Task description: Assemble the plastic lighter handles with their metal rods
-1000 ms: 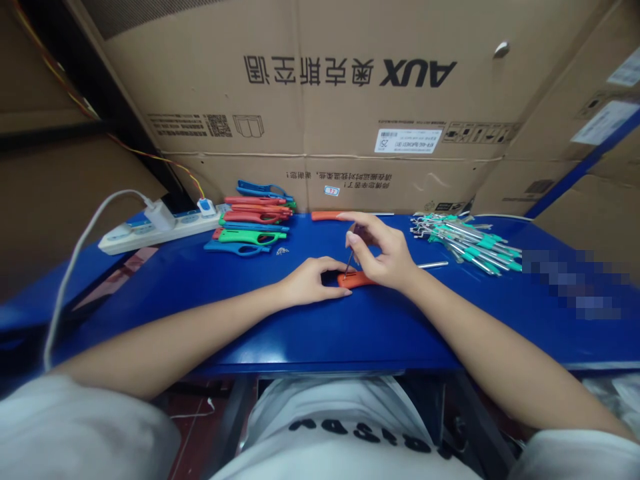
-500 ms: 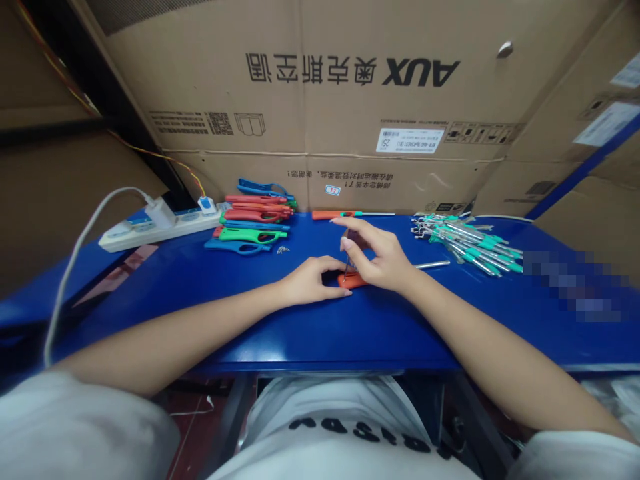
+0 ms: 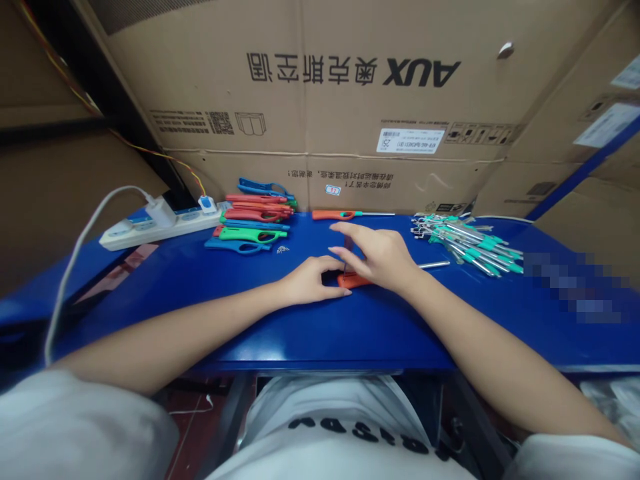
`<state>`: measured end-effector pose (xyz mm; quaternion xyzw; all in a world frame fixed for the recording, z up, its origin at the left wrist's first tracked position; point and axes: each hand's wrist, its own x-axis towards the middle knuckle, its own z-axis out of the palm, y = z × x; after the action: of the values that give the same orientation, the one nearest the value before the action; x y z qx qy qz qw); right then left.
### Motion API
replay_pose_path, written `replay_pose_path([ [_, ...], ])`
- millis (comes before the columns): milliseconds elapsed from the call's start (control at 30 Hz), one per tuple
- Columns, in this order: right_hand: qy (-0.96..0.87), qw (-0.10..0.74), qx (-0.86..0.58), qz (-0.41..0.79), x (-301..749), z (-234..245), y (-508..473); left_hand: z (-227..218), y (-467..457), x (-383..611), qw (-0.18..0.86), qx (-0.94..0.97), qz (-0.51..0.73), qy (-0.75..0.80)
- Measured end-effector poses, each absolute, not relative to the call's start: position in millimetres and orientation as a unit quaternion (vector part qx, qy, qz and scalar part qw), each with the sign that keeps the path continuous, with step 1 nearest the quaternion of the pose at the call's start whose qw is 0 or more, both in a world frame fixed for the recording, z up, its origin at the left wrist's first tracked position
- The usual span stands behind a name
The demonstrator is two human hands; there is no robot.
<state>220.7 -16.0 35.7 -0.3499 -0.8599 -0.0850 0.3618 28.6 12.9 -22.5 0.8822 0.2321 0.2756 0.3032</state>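
Note:
An orange long-nosed lighter [image 3: 353, 281] lies on the blue table in front of me, its metal tube pointing right. My left hand [image 3: 313, 280] pinches the lighter's left end between thumb and fingers. Above it, my right hand [image 3: 380, 257] is around a thin upright screwdriver [image 3: 347, 250], whose tip meets the lighter's handle near that end. The right thumb and index finger are spread somewhat apart, and the hand partly hides the screwdriver and the lighter's middle. Small screws [image 3: 283, 250] lie in a little heap to the left.
Red, green and blue lighter handle shells [image 3: 255, 217] are stacked at the back left, beside a white power strip [image 3: 165, 227]. Another orange lighter [image 3: 334, 215] lies along the cardboard wall [image 3: 340, 133]. Metal tubes with green parts [image 3: 467, 247] are piled at the right.
My right thumb and index finger have opened apart around the screwdriver, the thumb moving a little left. My left hand and the lighter have stayed in place.

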Motion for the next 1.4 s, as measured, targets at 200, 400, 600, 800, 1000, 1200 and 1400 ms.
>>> replay_pose_path([
  [200,-0.847,0.431,-0.308,0.038,214.6,31.1,-18.0,-22.6,13.2,28.4,0.307,0.881,0.275,0.234],
  [400,-0.823,0.462,-0.320,-0.077,217.6,28.4,-16.7,-22.7,12.9,28.3,0.298,0.884,0.276,0.233],
  [600,-0.825,0.467,-0.305,0.093,215.9,32.6,-14.1,-22.4,13.0,28.1,0.284,0.888,0.277,0.233],
  [800,-0.836,0.414,-0.358,-0.038,223.3,35.7,-13.1,-23.1,13.4,28.3,0.286,0.888,0.276,0.230],
  [1000,-0.840,0.434,-0.311,0.095,217.5,33.5,-14.1,-23.0,13.0,28.2,0.289,0.886,0.276,0.235],
  [1200,-0.826,0.433,-0.357,-0.048,222.6,35.9,-15.0,-22.1,12.5,28.6,0.292,0.887,0.277,0.225],
  [1400,-0.849,0.407,-0.317,0.114,219.2,32.5,-13.2,-22.3,12.3,28.4,0.286,0.888,0.276,0.233],
])
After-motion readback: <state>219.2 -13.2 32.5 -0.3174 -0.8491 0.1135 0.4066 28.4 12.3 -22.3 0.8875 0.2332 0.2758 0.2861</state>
